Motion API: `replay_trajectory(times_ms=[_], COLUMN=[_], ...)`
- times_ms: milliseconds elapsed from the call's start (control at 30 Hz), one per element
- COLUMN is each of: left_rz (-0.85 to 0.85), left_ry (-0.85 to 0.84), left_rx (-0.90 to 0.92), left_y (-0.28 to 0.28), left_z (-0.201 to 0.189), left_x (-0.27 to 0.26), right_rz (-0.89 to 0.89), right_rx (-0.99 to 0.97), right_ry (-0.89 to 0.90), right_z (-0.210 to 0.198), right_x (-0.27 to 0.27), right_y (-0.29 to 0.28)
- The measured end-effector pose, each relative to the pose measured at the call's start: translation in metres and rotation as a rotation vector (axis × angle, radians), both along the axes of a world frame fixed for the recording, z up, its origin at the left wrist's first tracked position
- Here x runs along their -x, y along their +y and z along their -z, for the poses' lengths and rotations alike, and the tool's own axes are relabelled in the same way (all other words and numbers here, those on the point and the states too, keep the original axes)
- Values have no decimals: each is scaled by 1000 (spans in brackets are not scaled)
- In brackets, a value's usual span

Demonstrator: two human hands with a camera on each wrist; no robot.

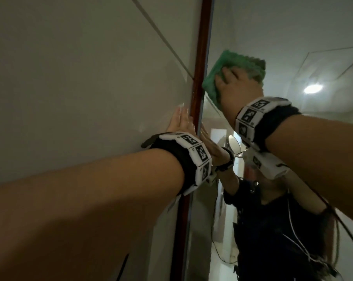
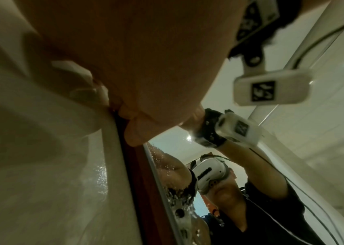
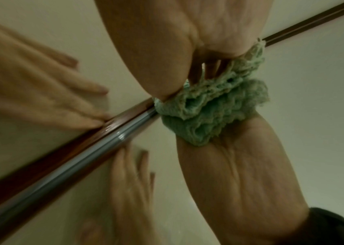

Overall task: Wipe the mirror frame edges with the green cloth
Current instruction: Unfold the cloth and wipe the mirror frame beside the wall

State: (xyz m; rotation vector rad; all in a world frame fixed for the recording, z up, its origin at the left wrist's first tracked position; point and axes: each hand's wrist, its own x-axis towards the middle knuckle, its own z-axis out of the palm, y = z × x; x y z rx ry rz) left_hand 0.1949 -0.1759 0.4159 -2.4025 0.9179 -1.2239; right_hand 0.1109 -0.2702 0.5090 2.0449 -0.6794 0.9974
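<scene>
Pale tiled wall (image 1: 80, 78) meets a mirror (image 1: 293, 37) along a vertical red-brown frame (image 1: 201, 57). At seven o'clock of the frame I see my left hand (image 1: 179, 123) lying flat, fingers straight, likely bracing me. At two o'clock my right hand (image 1: 235, 92) presses the cloth (image 1: 212, 82) by the frame's inner edge. Only the right wrist view shows its fingers curled into the bunched cloth.

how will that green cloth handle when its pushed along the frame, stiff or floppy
Probably floppy: the green cloth bunches into soft folds under the right hand. Its nubby weave likely grips more than it slides. It looks light, so it should follow the mirror frame easily.
</scene>
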Motion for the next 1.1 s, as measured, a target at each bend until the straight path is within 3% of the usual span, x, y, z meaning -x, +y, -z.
replay_trajectory(times_ms=[233, 300, 400, 533, 633, 833, 1100], left_rz=[18, 23, 13, -26, -45, -34, -147], left_ry=[-19, -1, 9, 35, -17, -34, -127], left_rx=[-17, -12, -39, -74, -97, -72, -147], left_y=[4, 6, 8, 12, 9, -1, 3], left_z=[10, 13, 16, 22, 34, 51, 63], left_x=[7, 6, 13, 20, 16, 1, 6], right_rz=[-124, -123, -152, -40, -45, -72, -78], right_rx=[-62, -61, -48, -77, -60, -103, -108], right_ry=[209, 241, 164, 72, 145, 405, 253], right_z=[143, 164, 137, 83, 106, 206, 180], right_x=[0, 6, 4, 1, 1, 9, 10], right_y=[-1, -5, -6, 0, -2, 2, 5])
